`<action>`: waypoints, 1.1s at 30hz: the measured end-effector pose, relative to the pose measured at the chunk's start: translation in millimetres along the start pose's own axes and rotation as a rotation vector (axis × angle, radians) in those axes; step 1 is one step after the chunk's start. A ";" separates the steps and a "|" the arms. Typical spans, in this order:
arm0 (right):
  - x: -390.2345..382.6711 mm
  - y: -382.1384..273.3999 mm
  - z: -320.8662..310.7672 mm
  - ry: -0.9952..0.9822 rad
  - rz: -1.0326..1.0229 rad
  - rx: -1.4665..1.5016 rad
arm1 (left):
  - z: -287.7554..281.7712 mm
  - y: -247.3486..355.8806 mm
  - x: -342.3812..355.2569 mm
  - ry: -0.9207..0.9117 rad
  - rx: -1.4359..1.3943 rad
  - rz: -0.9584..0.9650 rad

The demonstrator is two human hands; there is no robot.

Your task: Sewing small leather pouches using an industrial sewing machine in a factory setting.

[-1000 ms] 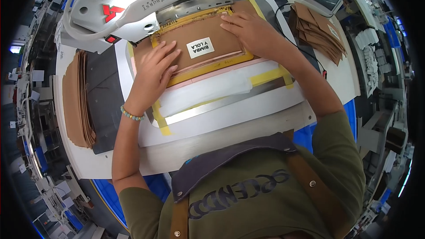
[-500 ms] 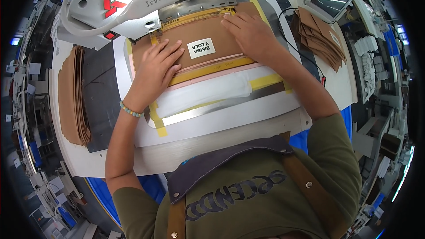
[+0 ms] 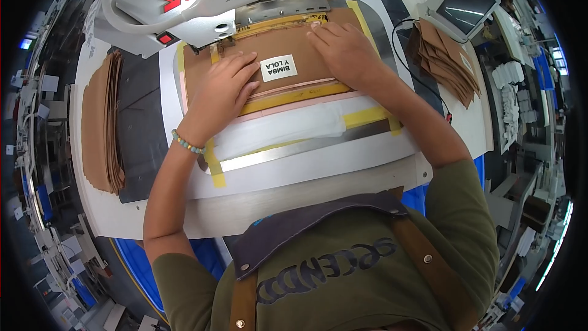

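Brown panel [image 3: 275, 43] lies over a white table [image 3: 113, 217] in a workroom [image 3: 49, 165], label [image 3: 278, 68] upward, long axis left-to-right; left hand [image 3: 223, 89] and right hand [image 3: 349, 55] rest on it, fingers unclenched.

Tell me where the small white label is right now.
In the head view, the small white label lies on the brown panel, above the picture's centre, between the left hand and the right hand, nearer the left.

A label [image 3: 278, 68] lies on the panel [image 3: 278, 43] before the machine [image 3: 144, 9]
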State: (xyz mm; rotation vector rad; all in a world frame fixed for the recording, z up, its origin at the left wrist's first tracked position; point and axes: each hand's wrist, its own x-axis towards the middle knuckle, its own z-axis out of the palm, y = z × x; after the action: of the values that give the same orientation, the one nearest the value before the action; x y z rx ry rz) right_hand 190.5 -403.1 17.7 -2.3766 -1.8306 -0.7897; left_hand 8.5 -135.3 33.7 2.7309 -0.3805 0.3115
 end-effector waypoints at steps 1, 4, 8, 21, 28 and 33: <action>2.3 -1.7 1.9 0.004 0.015 0.029 | -0.2 0.5 1.1 0.002 0.005 -0.006; 12.0 3.2 13.5 0.032 0.049 0.124 | 0.4 1.7 5.0 0.026 -0.065 -0.004; 35.9 11.7 20.2 -0.005 0.153 0.190 | 2.1 1.9 0.4 0.024 0.062 0.017; 64.9 -10.6 31.2 0.153 0.167 0.505 | 3.2 -5.4 -0.5 0.109 0.067 0.027; 68.0 -22.0 26.0 0.076 0.100 0.473 | -3.6 -9.6 -14.5 0.354 -0.562 -0.679; 73.2 -32.4 24.3 0.099 0.088 0.506 | -11.5 -33.4 -4.4 0.943 -0.638 -0.627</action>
State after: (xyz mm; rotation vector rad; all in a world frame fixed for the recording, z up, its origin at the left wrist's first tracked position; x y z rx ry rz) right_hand 182.5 -319.8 18.1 -2.0370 -1.6309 -0.3674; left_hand 12.5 -99.9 32.3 1.6921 0.5329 1.0040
